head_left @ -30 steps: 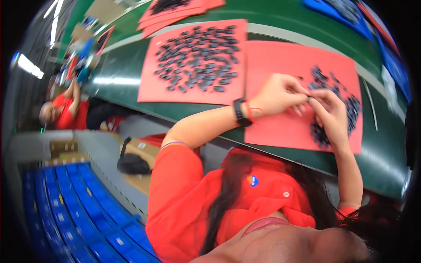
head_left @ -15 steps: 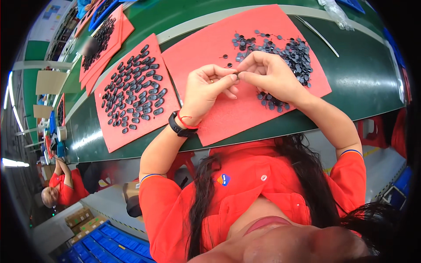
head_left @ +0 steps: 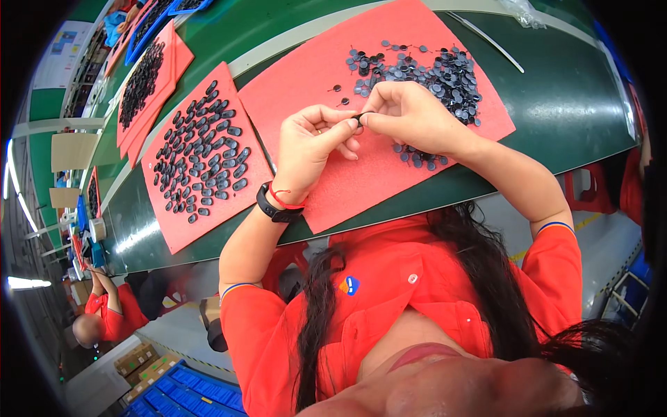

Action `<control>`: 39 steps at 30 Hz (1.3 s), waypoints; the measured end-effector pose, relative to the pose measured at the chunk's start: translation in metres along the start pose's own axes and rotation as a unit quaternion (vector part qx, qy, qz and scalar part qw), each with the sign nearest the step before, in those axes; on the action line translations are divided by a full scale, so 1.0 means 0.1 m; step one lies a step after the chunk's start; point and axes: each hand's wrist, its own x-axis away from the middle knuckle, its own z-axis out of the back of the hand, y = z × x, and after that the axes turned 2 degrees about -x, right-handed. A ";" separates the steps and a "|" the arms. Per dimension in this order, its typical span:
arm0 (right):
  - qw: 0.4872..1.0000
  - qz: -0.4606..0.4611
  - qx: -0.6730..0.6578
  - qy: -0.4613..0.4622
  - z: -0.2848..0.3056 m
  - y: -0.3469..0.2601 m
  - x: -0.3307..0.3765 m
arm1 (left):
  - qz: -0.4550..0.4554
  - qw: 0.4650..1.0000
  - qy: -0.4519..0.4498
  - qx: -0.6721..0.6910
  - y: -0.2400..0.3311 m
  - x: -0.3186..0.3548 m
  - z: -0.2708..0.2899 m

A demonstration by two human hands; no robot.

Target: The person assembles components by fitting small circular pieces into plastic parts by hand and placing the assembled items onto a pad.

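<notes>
Above the larger red foam mat (head_left: 340,201), my two hands meet fingertip to fingertip. A small black piece (head_left: 358,117) is pinched between them; its exact kind is mostly hidden by the fingers. My left hand (head_left: 310,146), with a black wristband and a red cord at the wrist, grips it by thumb and forefinger. From the other side my right hand (head_left: 413,119) pinches the same piece. Many small round dark discs (head_left: 455,87), some with short thin tails, lie heaped beyond and under my right hand. Two stray discs (head_left: 338,88) rest near my fingertips.
To the left, a second red mat (head_left: 170,233) bears many black oval pieces (head_left: 201,149). Farther left are stacked red mats (head_left: 174,69) with more dark parts. White tweezers (head_left: 486,40) lie at the back right of the green table (head_left: 556,104). Another person (head_left: 114,309) sits at far left.
The whole view has shifted and turned slightly, so mats and hands appear farther left. Both hands keep their pinch on the small black piece, which now shows a little more.
</notes>
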 end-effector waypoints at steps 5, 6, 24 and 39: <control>1.000 -0.011 -0.016 -0.004 0.00 -0.01 -0.01 | 0.005 1.000 -0.002 0.006 -0.02 0.00 0.01; 1.000 -0.009 -0.017 -0.004 0.00 -0.01 -0.01 | 0.009 1.000 -0.003 0.009 -0.01 0.00 0.01; 0.998 -0.055 -0.024 -0.014 -0.02 -0.02 -0.01 | 0.018 0.999 0.001 0.035 -0.04 0.02 -0.02; 0.998 -0.038 -0.045 -0.032 -0.04 -0.02 -0.01 | 0.040 0.997 -0.003 0.068 -0.03 0.03 -0.01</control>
